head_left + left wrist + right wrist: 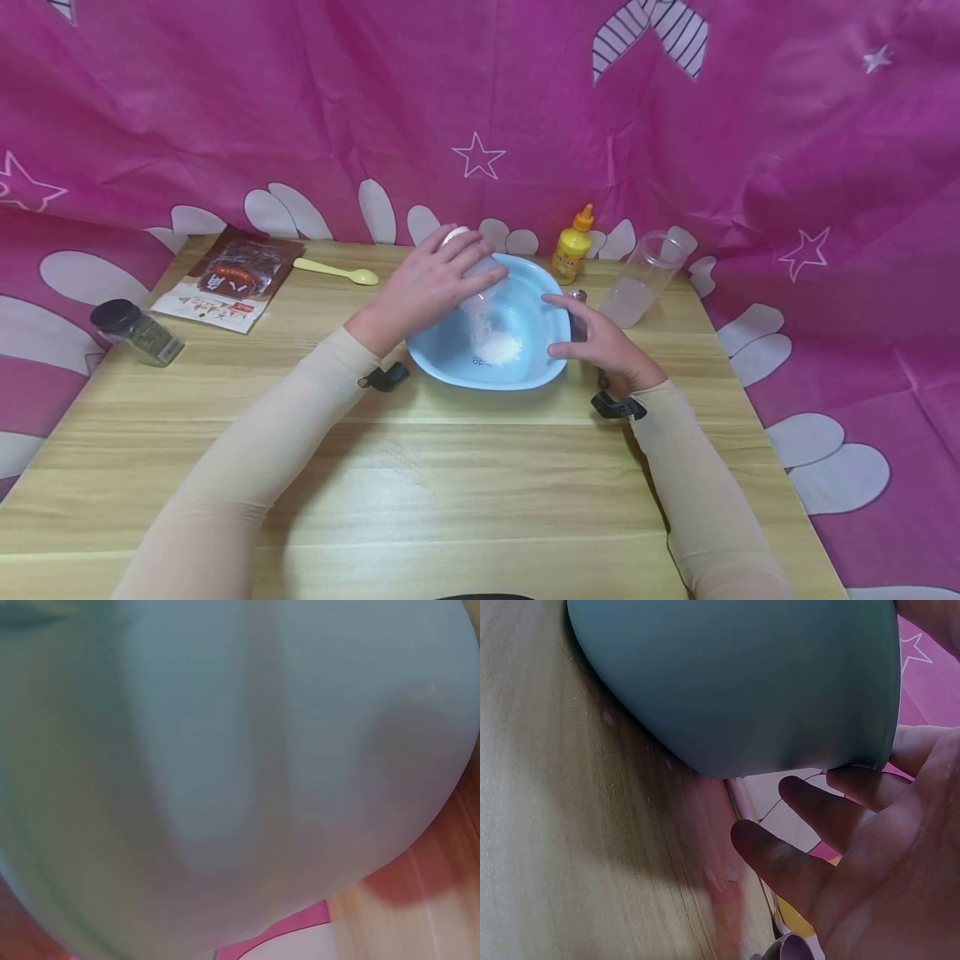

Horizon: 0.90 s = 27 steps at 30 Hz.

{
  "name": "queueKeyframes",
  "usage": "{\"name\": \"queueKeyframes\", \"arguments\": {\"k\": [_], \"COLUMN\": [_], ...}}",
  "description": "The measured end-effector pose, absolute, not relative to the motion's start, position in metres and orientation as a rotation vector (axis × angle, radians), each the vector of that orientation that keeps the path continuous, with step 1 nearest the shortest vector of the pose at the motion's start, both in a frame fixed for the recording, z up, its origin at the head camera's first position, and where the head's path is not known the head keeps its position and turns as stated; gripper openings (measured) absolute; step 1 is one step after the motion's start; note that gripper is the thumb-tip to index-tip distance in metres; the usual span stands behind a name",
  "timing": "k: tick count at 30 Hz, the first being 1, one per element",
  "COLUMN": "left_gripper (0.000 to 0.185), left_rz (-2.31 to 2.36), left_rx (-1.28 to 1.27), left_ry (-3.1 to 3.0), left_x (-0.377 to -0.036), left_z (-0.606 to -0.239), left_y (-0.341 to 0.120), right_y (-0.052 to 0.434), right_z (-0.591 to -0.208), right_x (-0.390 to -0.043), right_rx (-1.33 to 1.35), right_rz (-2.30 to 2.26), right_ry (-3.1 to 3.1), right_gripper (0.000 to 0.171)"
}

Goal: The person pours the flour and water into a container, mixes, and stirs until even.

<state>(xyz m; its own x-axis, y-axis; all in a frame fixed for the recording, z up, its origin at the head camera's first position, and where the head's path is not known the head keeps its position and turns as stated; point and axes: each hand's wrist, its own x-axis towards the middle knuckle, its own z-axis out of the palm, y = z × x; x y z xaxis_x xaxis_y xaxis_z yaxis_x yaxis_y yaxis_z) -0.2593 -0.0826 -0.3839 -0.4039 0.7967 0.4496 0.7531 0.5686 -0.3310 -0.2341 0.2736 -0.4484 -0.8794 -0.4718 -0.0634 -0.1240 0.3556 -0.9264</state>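
— What's along the desk (420, 492), left to right?
— A dark-lidded jar (137, 332) at the left edge, then a snack packet (228, 283) with unreadable print.
— And the hands?
— The left hand (431, 283) grips a tilted clear container (480, 279) over the blue bowl (536, 287) mid-desk near the back edge; the right hand (600, 342), fingers relaxed, touches its rim.

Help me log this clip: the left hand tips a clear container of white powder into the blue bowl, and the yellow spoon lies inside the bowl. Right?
Not quite. The head view shows the yellow spoon lying on the table, left of the blue bowl, not inside it. The left hand does tip the clear container.
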Motion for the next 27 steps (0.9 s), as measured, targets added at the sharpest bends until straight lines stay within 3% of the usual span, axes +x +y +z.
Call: {"name": "queueKeyframes", "arguments": {"k": [4,12,27], "left_gripper": [0.064,0.084,0.092], "left_rz": [0.066,-0.094,-0.533], "left_rx": [-1.226,-1.178,-0.991], "left_ry": [-2.249,-2.318,-2.332], "left_x": [-0.259,-0.26,-0.259], "left_z": [-0.385,-0.391,-0.395], "left_y": [-0.084,-0.089,-0.109], "right_y": [0.273,0.273,0.272], "right_z": [-0.448,-0.449,-0.449], "right_x": [-0.234,-0.236,-0.234], "right_rx": [-0.531,-0.558,-0.507], "right_rz": [-1.521,-1.516,-1.542], "right_ry": [2.313,2.334,2.308], "right_gripper": [0.082,0.08,0.081]}}
